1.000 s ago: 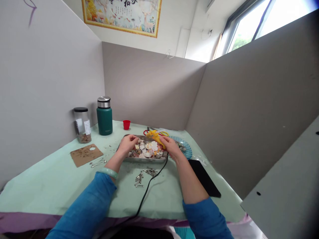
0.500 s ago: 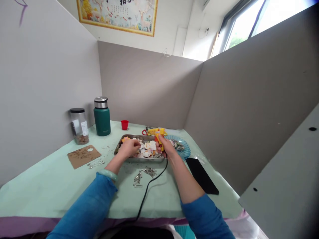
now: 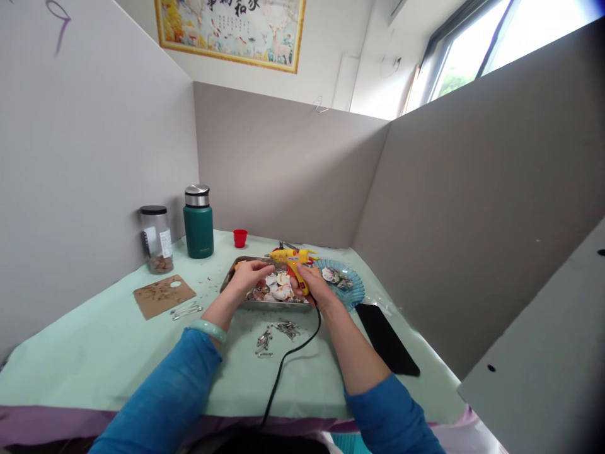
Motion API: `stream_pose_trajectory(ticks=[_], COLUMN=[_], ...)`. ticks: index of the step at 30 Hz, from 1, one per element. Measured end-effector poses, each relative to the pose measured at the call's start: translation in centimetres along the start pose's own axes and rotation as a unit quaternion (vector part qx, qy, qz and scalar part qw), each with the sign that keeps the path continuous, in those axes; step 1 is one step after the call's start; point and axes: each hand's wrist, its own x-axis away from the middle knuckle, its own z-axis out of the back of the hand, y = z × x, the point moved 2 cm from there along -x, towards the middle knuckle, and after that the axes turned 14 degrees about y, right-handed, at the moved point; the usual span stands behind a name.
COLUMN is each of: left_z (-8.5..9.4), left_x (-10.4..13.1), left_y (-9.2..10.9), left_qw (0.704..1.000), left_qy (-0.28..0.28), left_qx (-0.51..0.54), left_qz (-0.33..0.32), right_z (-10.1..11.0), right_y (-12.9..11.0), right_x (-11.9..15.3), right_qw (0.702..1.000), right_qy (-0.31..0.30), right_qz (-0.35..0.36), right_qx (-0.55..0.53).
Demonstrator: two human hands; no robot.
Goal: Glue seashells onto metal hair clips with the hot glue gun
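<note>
A yellow glue gun point(image 3: 292, 257) with a black cord is gripped in my right hand point(image 3: 312, 285), its nozzle pointing left toward my left hand point(image 3: 249, 277). The fingers of my left hand are pinched together over the left part of a metal tray point(image 3: 278, 305); what they hold, if anything, is too small to name. White and orange pieces point(image 3: 280, 287) fill the tray. Two small piles of metal pins point(image 3: 263, 340) lie in front of it on the green cloth.
A blue plate point(image 3: 358, 289) with small items is right of the tray, near a black flat object point(image 3: 388, 340). To the left are brown cardboard point(image 3: 158, 299), safety pins point(image 3: 186, 310), a jar point(image 3: 155, 243) and a green bottle point(image 3: 198, 230). A red cup point(image 3: 240, 238) stands behind.
The glue gun has tilted level and moved left, its nozzle now closer to my left hand. The left fingers have shifted slightly toward it. The whole view has shifted a little.
</note>
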Motion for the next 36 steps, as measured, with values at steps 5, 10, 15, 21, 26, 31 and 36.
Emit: stream_pose_trajectory(ticks=[5,10,15,21,26,31,36], left_z=[0.0,-0.1,-0.2,0.4,0.9,0.2,-0.1], left_x=[0.2,0.2,0.5,0.1,-0.4,0.1,0.0], left_y=[0.2,0.1,0.3,0.4,0.2,0.1,-0.7], left_qw=[1.0,0.999,0.998,0.998,0.978,0.948,0.93], left_qy=[0.004,-0.009,-0.011,0.051,0.092,-0.008,-0.092], left_qx=[0.025,0.047,0.06,0.011,-0.16,-0.264,-0.323], left_qz=[-0.013,-0.004,0.01,-0.023,-0.099,-0.18,-0.149], right_z=[-0.3,-0.1,-0.1,0.4,1.0,1.2,1.4], right_y=[0.0,0.1,0.0,-0.3,-0.4,-0.5,-0.2], right_x=[0.1,0.0,0.1,-0.3,-0.7,-0.7,-0.9], right_qw=[1.0,1.0,1.0,0.999,0.995,0.992,0.991], right_qy=[0.004,0.003,0.006,0.047,0.083,0.119,0.124], right_qz=[-0.009,-0.009,-0.011,0.01,0.037,0.043,0.045], right_qx=[0.002,-0.004,0.005,-0.022,-0.042,-0.02,-0.035])
